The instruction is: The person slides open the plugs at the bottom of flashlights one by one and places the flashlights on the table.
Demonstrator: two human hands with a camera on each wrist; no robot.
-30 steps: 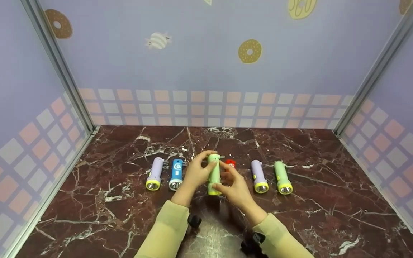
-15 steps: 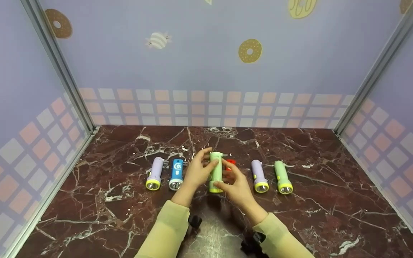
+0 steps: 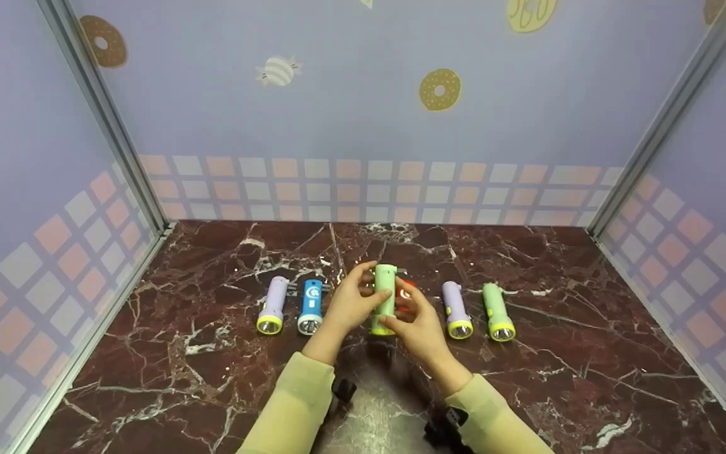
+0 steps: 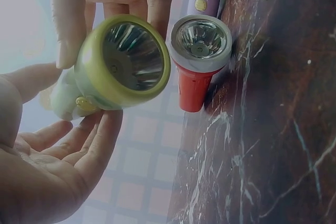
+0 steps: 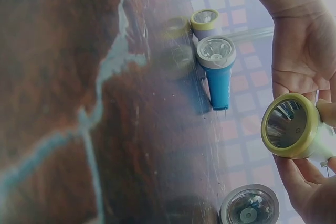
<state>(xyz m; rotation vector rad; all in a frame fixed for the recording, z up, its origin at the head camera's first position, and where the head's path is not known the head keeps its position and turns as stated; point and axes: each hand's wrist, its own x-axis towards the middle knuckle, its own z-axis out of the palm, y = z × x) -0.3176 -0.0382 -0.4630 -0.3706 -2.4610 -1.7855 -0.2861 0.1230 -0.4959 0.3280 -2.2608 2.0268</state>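
Observation:
Both hands hold a light green flashlight [image 3: 386,281] with a yellow head ring, raised off the dark marbled table. My left hand [image 3: 346,308] grips it near the tail end. Nearer its head, my right hand [image 3: 418,326] pinches it between thumb and fingers. The left wrist view shows its lens [image 4: 134,59] and a small yellow switch [image 4: 85,104] on the body. Behind the right hand, a red flashlight [image 3: 406,290] is partly hidden in the head view; its pale head ring [image 4: 200,45] shows plainly in the left wrist view.
Left of the hands stand a blue flashlight [image 3: 312,297] and a purple flashlight [image 3: 275,296]. On the right are another purple flashlight [image 3: 455,302] and another green flashlight [image 3: 495,306]. Patterned walls [image 3: 363,126] enclose the table [image 3: 167,378] at the back and sides.
The held green flashlight has moved slightly right and farther from me, carried by both hands. The row of other flashlights stays where it was.

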